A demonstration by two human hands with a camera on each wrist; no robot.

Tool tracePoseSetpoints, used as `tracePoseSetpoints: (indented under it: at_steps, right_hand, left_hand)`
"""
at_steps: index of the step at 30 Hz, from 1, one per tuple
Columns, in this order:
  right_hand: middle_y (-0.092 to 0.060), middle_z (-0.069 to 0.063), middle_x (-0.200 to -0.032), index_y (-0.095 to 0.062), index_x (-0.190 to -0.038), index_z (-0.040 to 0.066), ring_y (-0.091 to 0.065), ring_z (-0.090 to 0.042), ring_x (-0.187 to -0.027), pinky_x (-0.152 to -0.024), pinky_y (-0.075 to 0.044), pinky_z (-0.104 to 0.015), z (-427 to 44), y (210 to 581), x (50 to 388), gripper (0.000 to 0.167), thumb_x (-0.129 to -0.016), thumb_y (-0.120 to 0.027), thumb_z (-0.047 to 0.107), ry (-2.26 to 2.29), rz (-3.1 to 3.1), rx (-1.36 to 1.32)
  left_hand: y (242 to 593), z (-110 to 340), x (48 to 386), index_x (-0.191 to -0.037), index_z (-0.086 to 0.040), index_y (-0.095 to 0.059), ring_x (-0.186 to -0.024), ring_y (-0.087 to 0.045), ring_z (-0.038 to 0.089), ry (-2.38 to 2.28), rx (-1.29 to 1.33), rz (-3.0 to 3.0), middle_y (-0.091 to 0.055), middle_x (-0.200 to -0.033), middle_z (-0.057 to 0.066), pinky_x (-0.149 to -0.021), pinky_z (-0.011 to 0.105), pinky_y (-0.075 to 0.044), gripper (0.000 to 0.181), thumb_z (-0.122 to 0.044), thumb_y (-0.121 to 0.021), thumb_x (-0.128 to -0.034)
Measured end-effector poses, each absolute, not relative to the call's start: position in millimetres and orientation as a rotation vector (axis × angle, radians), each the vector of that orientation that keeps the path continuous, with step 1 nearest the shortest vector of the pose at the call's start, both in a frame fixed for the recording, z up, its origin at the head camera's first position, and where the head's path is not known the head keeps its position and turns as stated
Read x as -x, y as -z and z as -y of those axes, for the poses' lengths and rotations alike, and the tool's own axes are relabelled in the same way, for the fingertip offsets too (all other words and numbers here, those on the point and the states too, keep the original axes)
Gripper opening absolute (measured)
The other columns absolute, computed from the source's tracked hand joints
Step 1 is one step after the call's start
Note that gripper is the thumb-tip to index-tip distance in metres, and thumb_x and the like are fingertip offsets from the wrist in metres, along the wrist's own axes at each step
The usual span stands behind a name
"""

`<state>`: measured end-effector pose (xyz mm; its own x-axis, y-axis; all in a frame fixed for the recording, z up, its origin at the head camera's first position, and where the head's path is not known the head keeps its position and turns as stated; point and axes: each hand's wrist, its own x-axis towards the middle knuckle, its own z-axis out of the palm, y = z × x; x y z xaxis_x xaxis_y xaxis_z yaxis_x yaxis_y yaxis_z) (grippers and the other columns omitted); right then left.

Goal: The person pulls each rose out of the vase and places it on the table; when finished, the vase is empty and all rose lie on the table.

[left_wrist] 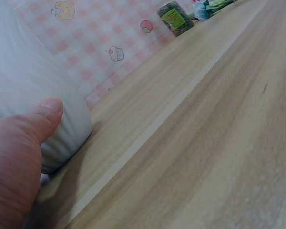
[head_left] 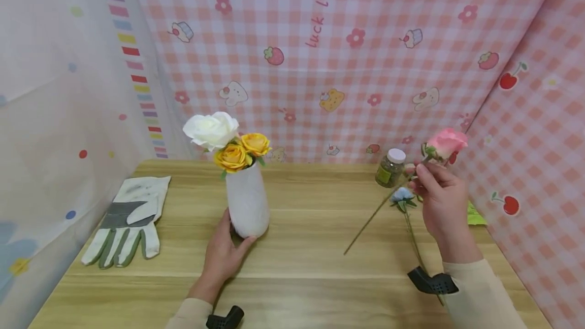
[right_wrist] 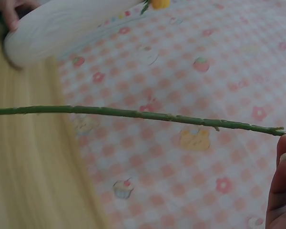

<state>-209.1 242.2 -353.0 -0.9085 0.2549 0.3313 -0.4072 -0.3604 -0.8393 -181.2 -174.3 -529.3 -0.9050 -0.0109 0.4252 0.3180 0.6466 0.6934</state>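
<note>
A white vase (head_left: 248,202) stands on the wooden table, left of centre, holding a white rose (head_left: 211,130) and two yellow roses (head_left: 232,158). My left hand (head_left: 224,255) grips it low down, with the thumb (left_wrist: 45,117) along its near side; the other fingers are partly hidden behind it. Over the right side of the table, my right hand (head_left: 441,207) pinches a pink rose (head_left: 445,143) by the stem just under the bloom. That green stem (right_wrist: 124,113) slants down to the left, apart from the vase. Beneath the right hand lies a blue flower (head_left: 402,197) with a long stem.
A lidded jar (head_left: 390,169) with a green label stands at the back right, behind the blue flower. At the left edge lies a white and grey work glove (head_left: 128,222). Part of a green packet (head_left: 476,215) shows by the right wall. Patterned cloth (head_left: 283,80) hangs behind the table.
</note>
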Motion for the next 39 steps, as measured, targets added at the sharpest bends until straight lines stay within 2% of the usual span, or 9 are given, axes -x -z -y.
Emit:
tracePoseSetpoints:
  at_steps: [6,13,18,20,25,27,34,39]
  right_hand:
    - [-0.072,-0.003,-0.080,-0.075,-0.098,0.003,-0.062,-0.009,-0.065,-0.058,-0.048,-0.020,-254.2,378.9,209.5,0.014,-0.092,-0.064,0.010,-2.226,1.761,-0.124]
    - [-0.071,0.004,-0.079,-0.073,-0.099,0.012,-0.057,-0.007,-0.066,-0.057,-0.047,-0.020,-257.4,403.7,218.5,0.014,-0.093,-0.065,0.021,-2.129,2.032,-0.050]
    - [-0.072,0.006,-0.083,-0.069,-0.104,0.014,-0.058,-0.007,-0.068,-0.058,-0.047,-0.021,-260.2,417.4,224.6,0.016,-0.093,-0.064,0.025,-2.084,2.176,0.001]
    - [-0.072,0.008,-0.084,-0.068,-0.106,0.014,-0.059,-0.006,-0.070,-0.061,-0.048,-0.021,-261.2,421.8,225.8,0.017,-0.094,-0.064,0.025,-2.072,2.230,0.026]
    - [-0.067,0.015,-0.091,-0.053,-0.133,0.001,-0.061,-0.005,-0.083,-0.070,-0.050,-0.024,-263.9,428.9,225.8,0.047,-0.094,-0.064,0.025,-1.954,2.417,0.054]
    - [-0.066,0.015,-0.092,-0.047,-0.136,-0.005,-0.061,-0.005,-0.084,-0.072,-0.050,-0.025,-265.0,432.2,226.0,0.055,-0.094,-0.065,0.024,-1.898,2.457,0.034]
    - [-0.068,0.009,-0.084,-0.057,-0.112,-0.008,-0.063,-0.004,-0.075,-0.067,-0.054,-0.028,-270.7,449.9,229.6,0.037,-0.089,-0.070,0.018,-1.795,2.427,0.026]
    - [-0.070,-0.005,-0.090,-0.067,-0.109,-0.006,-0.062,-0.007,-0.075,-0.067,-0.054,-0.032,-277.1,459.5,229.2,0.035,-0.089,-0.071,0.022,-1.637,2.527,-0.017]
  left_hand:
    - [528.7,173.8,181.1,-0.150,-0.003,-0.025,-0.126,-0.047,0.034,1.155,0.240,2.473,-0.044,-0.141,0.022,-0.098,0.051,-0.041,0.092,-0.030,-0.079,-0.0808]
    - [531.0,174.6,182.8,-0.151,-0.004,-0.023,-0.126,-0.047,0.034,1.160,0.231,2.473,-0.044,-0.142,0.021,-0.098,0.051,-0.041,0.093,-0.034,-0.078,-0.0816]
    - [532.1,174.8,182.6,-0.151,-0.004,-0.023,-0.125,-0.048,0.034,1.158,0.220,2.485,-0.044,-0.142,0.021,-0.097,0.051,-0.042,0.092,-0.036,-0.076,-0.0824]
    - [532.1,174.7,182.2,-0.151,-0.004,-0.023,-0.125,-0.048,0.035,1.158,0.217,2.490,-0.044,-0.142,0.022,-0.097,0.051,-0.042,0.092,-0.037,-0.076,-0.0827]
    - [530.0,174.6,182.3,-0.151,-0.004,-0.023,-0.126,-0.048,0.035,1.165,0.217,2.495,-0.043,-0.142,0.022,-0.098,0.051,-0.042,0.092,-0.037,-0.076,-0.0829]
    - [529.2,174.6,182.4,-0.151,-0.004,-0.023,-0.126,-0.047,0.035,1.169,0.216,2.495,-0.043,-0.142,0.022,-0.098,0.051,-0.042,0.092,-0.037,-0.076,-0.0828]
    - [531.0,174.9,183.4,-0.152,-0.006,-0.022,-0.124,-0.049,0.034,1.174,0.206,2.497,-0.043,-0.142,0.022,-0.096,0.050,-0.043,0.093,-0.037,-0.076,-0.0826]
    - [531.7,175.2,183.9,-0.152,-0.007,-0.022,-0.124,-0.050,0.032,1.180,0.209,2.489,-0.044,-0.141,0.020,-0.096,0.049,-0.044,0.093,-0.036,-0.076,-0.0826]
